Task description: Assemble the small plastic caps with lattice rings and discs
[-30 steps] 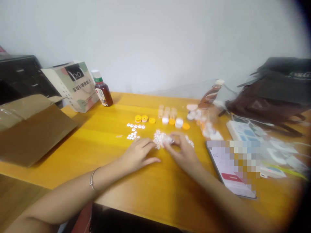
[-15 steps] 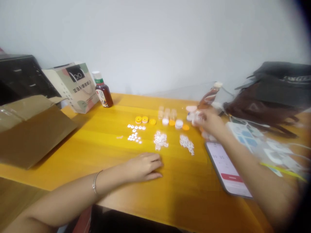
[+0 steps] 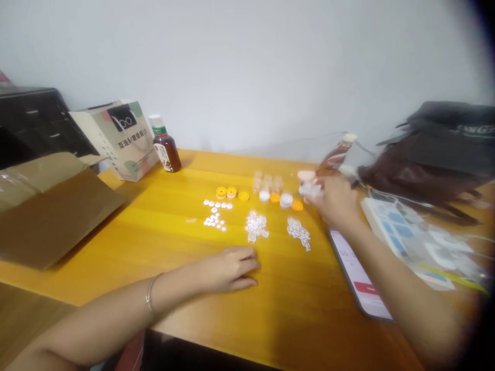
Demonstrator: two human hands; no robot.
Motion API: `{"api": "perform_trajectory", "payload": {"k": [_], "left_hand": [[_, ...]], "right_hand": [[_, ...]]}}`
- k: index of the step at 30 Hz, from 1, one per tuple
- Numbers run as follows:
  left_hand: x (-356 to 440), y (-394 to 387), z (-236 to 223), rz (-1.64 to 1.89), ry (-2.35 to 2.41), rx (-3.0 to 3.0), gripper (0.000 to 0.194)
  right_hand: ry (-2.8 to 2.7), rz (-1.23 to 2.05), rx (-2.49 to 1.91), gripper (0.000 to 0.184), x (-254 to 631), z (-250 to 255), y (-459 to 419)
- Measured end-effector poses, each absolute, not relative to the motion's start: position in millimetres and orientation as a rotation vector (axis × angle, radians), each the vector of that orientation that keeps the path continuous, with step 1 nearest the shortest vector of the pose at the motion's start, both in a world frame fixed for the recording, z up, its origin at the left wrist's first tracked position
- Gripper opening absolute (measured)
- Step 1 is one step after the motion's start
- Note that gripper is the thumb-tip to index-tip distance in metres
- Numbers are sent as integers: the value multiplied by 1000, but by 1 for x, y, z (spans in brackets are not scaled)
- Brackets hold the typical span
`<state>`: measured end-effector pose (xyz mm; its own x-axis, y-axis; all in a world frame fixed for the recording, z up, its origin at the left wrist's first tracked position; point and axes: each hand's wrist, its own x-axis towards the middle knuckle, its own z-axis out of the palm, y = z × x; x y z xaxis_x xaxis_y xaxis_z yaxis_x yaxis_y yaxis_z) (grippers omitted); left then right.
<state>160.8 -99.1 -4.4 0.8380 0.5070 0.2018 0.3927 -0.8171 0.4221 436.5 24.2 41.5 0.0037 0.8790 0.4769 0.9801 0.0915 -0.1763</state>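
Observation:
My left hand (image 3: pixel 232 269) rests on the table, its fingers loosely bent and apart from the thumb, with nothing in it. Beyond it lie a pile of white cut-out pieces (image 3: pixel 256 225), another white pile (image 3: pixel 298 232) and several small white discs (image 3: pixel 214 221). At the right, my right hand (image 3: pixel 333 198) reaches to a cluster of whitish pieces (image 3: pixel 309 189), fingers bent down at them. Blur hides what its fingertips hold. Yellow round caps (image 3: pixel 231 192), white caps (image 3: pixel 286 200) and clear little jars (image 3: pixel 266 182) stand in rows to its left.
A phone (image 3: pixel 358 281) lies under my right forearm. A cola-coloured bottle (image 3: pixel 336 154) and dark bag (image 3: pixel 429 159) are behind it, a power strip (image 3: pixel 392 226) at right. A cardboard box (image 3: pixel 58 206), paper bag (image 3: pixel 124 139) and dark-red bottle (image 3: pixel 167 149) stand at left.
My right hand has shifted slightly right and down, staying at the whitish pieces. My left hand stays where it was. The whole view has moved a little.

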Motion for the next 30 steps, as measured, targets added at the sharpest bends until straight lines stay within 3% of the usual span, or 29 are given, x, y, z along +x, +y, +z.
{"api": "perform_trajectory", "payload": {"k": [3,9,15,22,26,30], "left_hand": [[159,-98,-3,451,656,2612,26],[158,-97,-5,481,643,2592,24],[151,-87,6,558,663,2558,19],[102,-30,3,1109,1556,2368,19],[78,-5,-11,1008,1794,2340,34],[71,4,-19,903,1797,2356,25]], "right_hand": [[-1988,56,-1571,16,406,35,-17],[-2325,472,-1287,27,360,-11,-89],[-2371,659,-1215,23,360,-14,-86],[-2337,838,-1231,21,363,-7,-86],[-2312,892,-1206,19,365,-8,-85],[-2303,917,-1191,18,366,-7,-85]]}}
